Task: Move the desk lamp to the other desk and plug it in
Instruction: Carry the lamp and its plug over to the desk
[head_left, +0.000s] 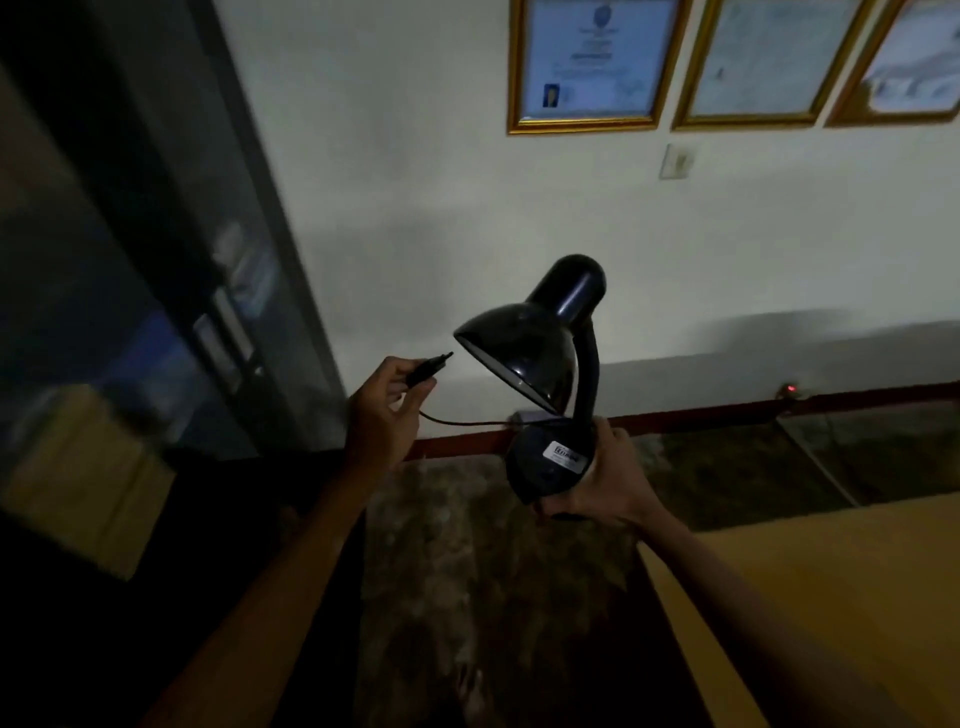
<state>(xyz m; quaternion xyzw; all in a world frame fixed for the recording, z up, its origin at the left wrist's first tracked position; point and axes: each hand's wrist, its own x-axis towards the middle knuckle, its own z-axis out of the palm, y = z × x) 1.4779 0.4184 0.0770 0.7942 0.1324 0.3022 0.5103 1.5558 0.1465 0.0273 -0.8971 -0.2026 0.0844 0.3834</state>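
A black desk lamp (540, 358) hangs in the air in front of a white wall, tilted, its shade facing down and left. My right hand (605, 475) grips its round base, which bears a white label. My left hand (387, 410) pinches the lamp's black plug (428, 368), held up just left of the shade. The thin black cord (467, 422) sags from the plug to the base. The room is dim.
A yellowish desk top (831, 597) lies at the lower right. A glass-fronted cabinet (156, 312) stands on the left. Framed certificates (589, 62) and a wall switch (677, 162) hang on the wall. A small red light (791, 388) glows low by the wall. Mottled floor shows below.
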